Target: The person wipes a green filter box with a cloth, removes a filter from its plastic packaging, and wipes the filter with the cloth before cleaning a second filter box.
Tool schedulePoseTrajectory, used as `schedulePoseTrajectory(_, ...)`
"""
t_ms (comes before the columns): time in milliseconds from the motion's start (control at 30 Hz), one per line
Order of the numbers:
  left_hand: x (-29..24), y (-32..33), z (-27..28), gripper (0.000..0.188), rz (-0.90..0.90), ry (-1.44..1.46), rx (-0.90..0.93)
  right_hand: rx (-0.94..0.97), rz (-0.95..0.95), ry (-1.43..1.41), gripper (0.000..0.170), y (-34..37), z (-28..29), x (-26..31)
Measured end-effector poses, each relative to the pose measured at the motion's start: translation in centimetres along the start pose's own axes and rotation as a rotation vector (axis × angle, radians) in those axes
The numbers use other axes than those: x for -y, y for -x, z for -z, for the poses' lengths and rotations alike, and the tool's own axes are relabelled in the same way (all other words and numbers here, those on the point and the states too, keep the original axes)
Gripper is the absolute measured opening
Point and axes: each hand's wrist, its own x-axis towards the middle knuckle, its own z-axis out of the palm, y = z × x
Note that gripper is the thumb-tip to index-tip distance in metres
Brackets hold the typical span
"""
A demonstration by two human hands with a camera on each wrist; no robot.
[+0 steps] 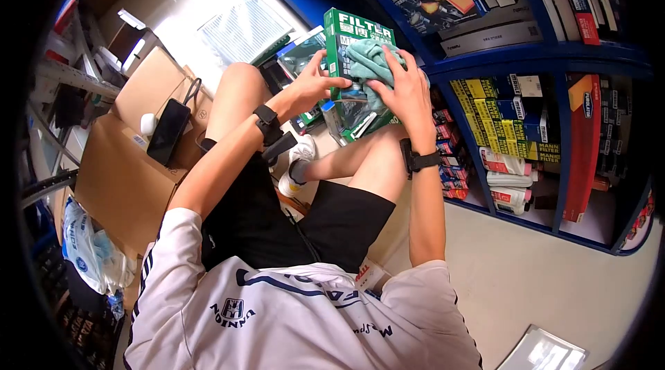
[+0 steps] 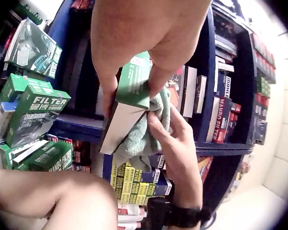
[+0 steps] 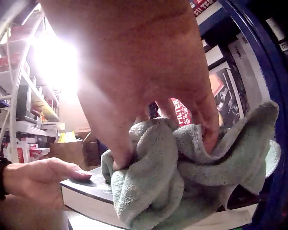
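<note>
My left hand (image 1: pixel 305 91) grips a green and white filter box (image 1: pixel 339 41) by its edge, thumb on one face and fingers round the other side. In the left wrist view the box (image 2: pixel 136 84) is tilted, its white side showing. A crumpled green cloth (image 1: pixel 365 62) lies against the box's face, and my right hand (image 1: pixel 410 93) holds it there with curled fingers. The right wrist view shows the thumb and fingers pressed into the folds of the cloth (image 3: pixel 151 172), which covers much of the box's face.
More green filter boxes (image 2: pixel 41 112) stand beyond my knees. A blue shelf (image 1: pixel 499 65) full of boxed filters is at the right. On the left, a phone (image 1: pixel 168 132) rests on a cardboard box (image 1: pixel 128 176), near a plastic bag (image 1: pixel 86 249). A pleated filter (image 1: pixel 246 30) lies at the back.
</note>
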Motion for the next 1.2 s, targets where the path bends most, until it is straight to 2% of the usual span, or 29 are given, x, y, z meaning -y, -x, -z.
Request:
schedulePoseTrajectory(200,1.2,-0.2,1.6,0.087,-0.016,0.061,0.071,0.008,0.108,0.003,0.071,0.6,-0.9,3.4)
schedulePoseTrajectory(233,1.3,-0.6,2.1,0.097,-0.005,0.082,0.075,-0.018,0.118,0.012,0.067,0.7,-1.7,3.7)
schedulePoseTrajectory(367,2.3,-0.6,3.7,0.093,-0.021,0.083,0.059,-0.021,0.134,0.004,0.060,0.9,-3.4,3.8)
schedulePoseTrajectory(467,2.1,-0.4,4.4,0.095,-0.018,0.030,0.063,-0.036,0.118,-0.067,0.048,0.4,-4.8,2.2)
schedulePoseTrajectory(600,2.0,-0.1,4.0,0.095,-0.030,0.050,0.075,-0.092,0.027,-0.105,0.048,0.2,-6.4,-1.2)
schedulePoseTrajectory(667,1.2,0.4,3.0,0.091,-0.050,0.186,0.053,-0.148,-0.028,-0.047,0.047,-0.1,-7.0,-3.5)
schedulePoseTrajectory(700,0.9,0.3,3.2,0.091,-0.056,0.183,0.052,-0.122,-0.114,-0.021,0.048,-0.2,-7.1,-4.4)
schedulePoseTrajectory(800,1.1,-0.5,3.9,0.091,-0.058,0.080,0.072,-0.109,-0.149,-0.023,0.052,-0.5,-8.0,-5.0)
schedulePoseTrajectory(867,1.5,-0.9,3.7,0.091,-0.080,0.093,0.070,-0.104,-0.076,-0.093,0.052,-0.2,-8.6,-3.6)
schedulePoseTrajectory(1000,1.8,-1.5,4.5,0.093,-0.028,-0.182,0.014,-0.071,0.051,-0.302,0.050,0.5,-8.3,1.8)
schedulePoseTrajectory(1133,2.1,-1.0,3.4,0.091,-0.129,0.106,0.022,-0.114,0.111,-0.323,0.056,0.5,-7.4,3.0)
schedulePoseTrajectory(1200,1.8,-0.8,3.9,0.093,-0.122,0.056,0.033,-0.093,0.070,-0.310,0.055,0.7,-7.3,2.5)
